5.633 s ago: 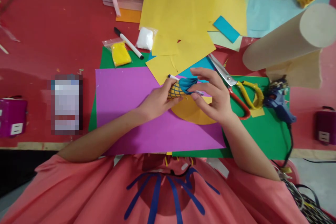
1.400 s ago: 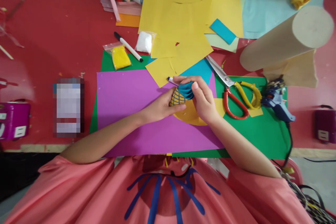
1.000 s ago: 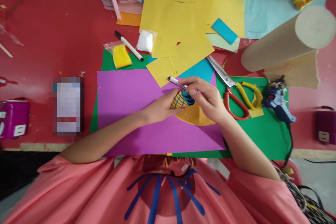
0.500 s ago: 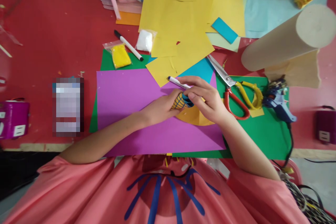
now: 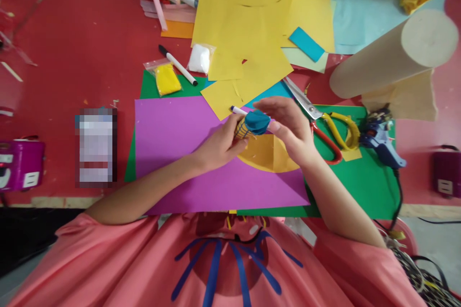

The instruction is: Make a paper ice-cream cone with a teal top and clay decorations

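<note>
My left hand [image 5: 221, 143] is wrapped round a small yellow paper cone [image 5: 242, 127] with dark blue crossed lines. A crumpled blue paper piece [image 5: 257, 122] stands out of the cone's wide end. My right hand [image 5: 290, 124] is beside that blue piece, fingers stretched out and apart from the thumb, whose tip is at the blue edge. Just behind the cone lies a white pen with a dark blue cap [image 5: 237, 110], partly hidden. Below both hands, a yellow rounded paper piece [image 5: 268, 156] rests on a purple sheet [image 5: 201, 192].
Scissors [image 5: 313, 112] and a blue glue gun [image 5: 385, 141] lie at the right, before a thick white roll [image 5: 389, 57]. Yellow sheets [image 5: 248, 24] cover the back. A yellow clay packet [image 5: 167, 79], a white packet [image 5: 199, 59] and a black-capped marker [image 5: 178, 65] are at left.
My right hand's fingers have lifted and spread away from the cone's wide end. The cone has tipped so that the blue paper now shows fully. My left hand keeps its hold.
</note>
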